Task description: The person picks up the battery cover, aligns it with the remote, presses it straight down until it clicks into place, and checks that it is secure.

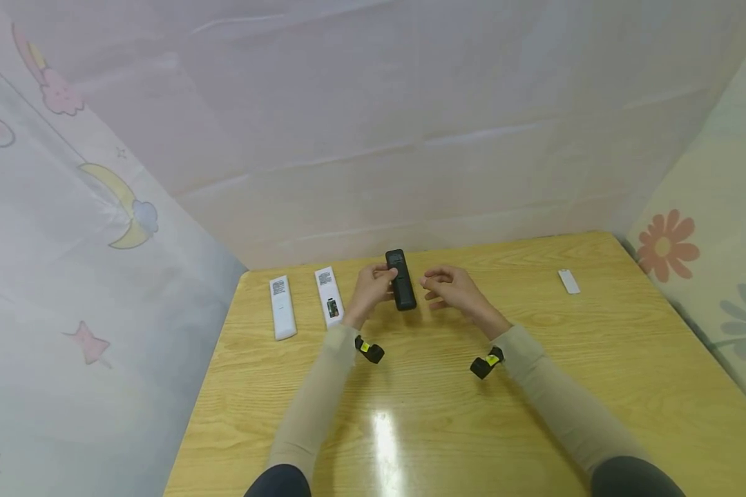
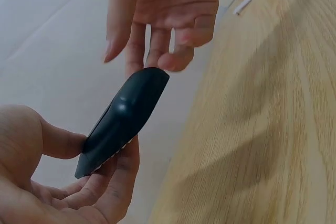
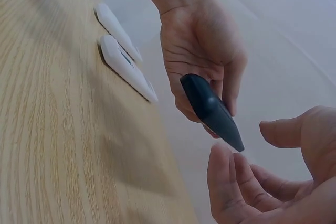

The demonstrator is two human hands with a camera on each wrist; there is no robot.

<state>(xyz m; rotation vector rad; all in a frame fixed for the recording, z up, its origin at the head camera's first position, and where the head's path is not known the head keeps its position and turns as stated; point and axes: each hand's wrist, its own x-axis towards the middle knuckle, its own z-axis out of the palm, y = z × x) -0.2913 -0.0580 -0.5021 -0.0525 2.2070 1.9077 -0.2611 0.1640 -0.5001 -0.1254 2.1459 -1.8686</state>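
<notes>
Left hand (image 1: 373, 288) holds a black remote control (image 1: 401, 279), thumb on the back face, fingers curled under the side with the buttons, so grip is narrow, pinched on the remote. Remote is up off the wooden table (image 1: 423, 386), toward its far edge, between the two hands, back face up, printed label at the far end; left wrist view shows a few pale buttons along the underside edge. Right hand (image 1: 456, 295) is just beside it, on the right: thumb well apart from fingers, fingers loosely bent, nothing held; head view shows a gap between its fingertips and the remote. Two white remote controls lie back up on the table, left of the left hand. Nearer one (image 1: 324, 281) has its battery compartment (image 1: 332, 308) uncovered, dark with a bit of green inside, contents too small to tell; its near end sits right by the left wrist. Outer one (image 1: 282, 308) lies roughly parallel to it, apart, back closed. White battery cover (image 1: 568, 281) lies alone on the right part of the table, well apart from the right hand. Black wrist cameras with yellow marks on both wrists, beige sleeves
</notes>
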